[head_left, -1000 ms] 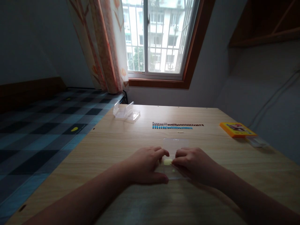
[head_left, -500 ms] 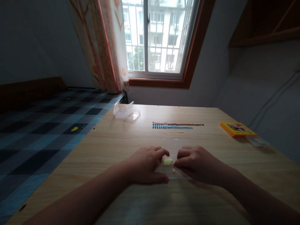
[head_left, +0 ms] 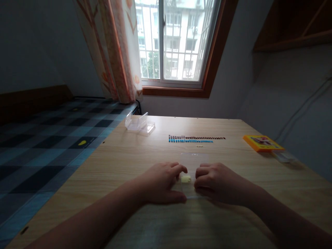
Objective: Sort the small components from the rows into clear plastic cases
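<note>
A clear square plate lies flat on the wooden table in front of me. A small pale yellow block piece sits on its near part. My left hand rests on the plate's left edge with fingers curled, its fingertips beside the yellow piece. My right hand lies on the plate's right side, fingers curled inward, just right of the piece. What its fingertips hold, if anything, is hidden.
Rows of tiny dark and blue pieces lie beyond the plate, with a few pale ones nearer. A clear open case stands at the far left, a yellow box at the right. A checked bed borders the table's left.
My right hand has drawn slightly right, away from the yellow piece. The small yellow-green bit seen near its fingertips is no longer visible. My left hand has stayed put.
</note>
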The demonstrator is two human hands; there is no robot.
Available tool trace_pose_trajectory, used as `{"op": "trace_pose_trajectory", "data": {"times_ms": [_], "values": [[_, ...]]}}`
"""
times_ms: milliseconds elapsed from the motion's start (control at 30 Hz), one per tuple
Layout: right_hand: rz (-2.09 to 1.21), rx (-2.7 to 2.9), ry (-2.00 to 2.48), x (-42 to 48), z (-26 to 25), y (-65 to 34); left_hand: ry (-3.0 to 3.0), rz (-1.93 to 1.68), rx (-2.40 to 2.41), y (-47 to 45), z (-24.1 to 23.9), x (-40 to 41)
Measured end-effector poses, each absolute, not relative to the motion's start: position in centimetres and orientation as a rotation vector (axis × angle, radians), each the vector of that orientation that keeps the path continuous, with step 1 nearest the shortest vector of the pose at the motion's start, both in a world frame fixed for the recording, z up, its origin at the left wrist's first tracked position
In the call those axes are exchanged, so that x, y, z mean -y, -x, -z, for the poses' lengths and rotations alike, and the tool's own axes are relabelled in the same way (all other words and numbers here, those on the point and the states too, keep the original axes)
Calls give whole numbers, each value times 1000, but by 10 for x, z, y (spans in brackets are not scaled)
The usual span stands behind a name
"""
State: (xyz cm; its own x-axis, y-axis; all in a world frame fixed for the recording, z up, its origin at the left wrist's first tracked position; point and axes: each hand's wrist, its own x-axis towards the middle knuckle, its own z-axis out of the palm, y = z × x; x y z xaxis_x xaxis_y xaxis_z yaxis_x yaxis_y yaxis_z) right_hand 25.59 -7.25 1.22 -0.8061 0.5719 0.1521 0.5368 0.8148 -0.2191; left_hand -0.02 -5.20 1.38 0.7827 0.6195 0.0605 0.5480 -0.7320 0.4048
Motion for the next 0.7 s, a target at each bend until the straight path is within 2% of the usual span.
{"op": "trace_pose_trajectory", "data": {"times_ms": [700], "values": [[-185, 2784, 895, 69, -13, -260, -2609, -252, -905, 0, -15, 53]]}}
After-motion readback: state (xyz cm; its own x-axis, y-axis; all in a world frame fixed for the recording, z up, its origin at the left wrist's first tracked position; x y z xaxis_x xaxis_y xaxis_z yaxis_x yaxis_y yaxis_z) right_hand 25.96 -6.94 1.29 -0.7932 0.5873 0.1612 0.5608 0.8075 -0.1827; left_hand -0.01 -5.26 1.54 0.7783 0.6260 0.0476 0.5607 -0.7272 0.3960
